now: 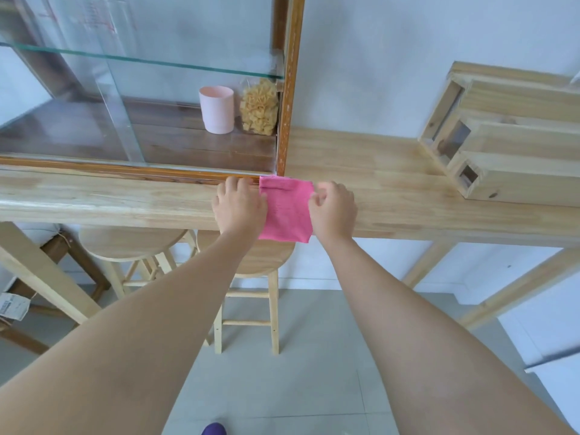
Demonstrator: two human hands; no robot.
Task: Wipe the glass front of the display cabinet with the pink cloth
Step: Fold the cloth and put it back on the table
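A pink cloth (287, 208), folded into a square, lies flat on the light wooden counter (125, 199), its near edge hanging slightly over the front. My left hand (240, 205) rests on the cloth's left edge and my right hand (334, 208) pinches its right edge with curled fingers. The display cabinet (290, 89) with a brown wooden frame stands on the counter just behind the cloth. Its glass front (157, 98) rises up and to the left of my hands.
Inside the cabinet stand a pale pink cup (217, 109) and a bag of pasta (259, 108), under a glass shelf (141, 59). A stack of pale wooden boxes (502, 133) sits on the counter at right. Wooden stools (248, 277) stand under the counter.
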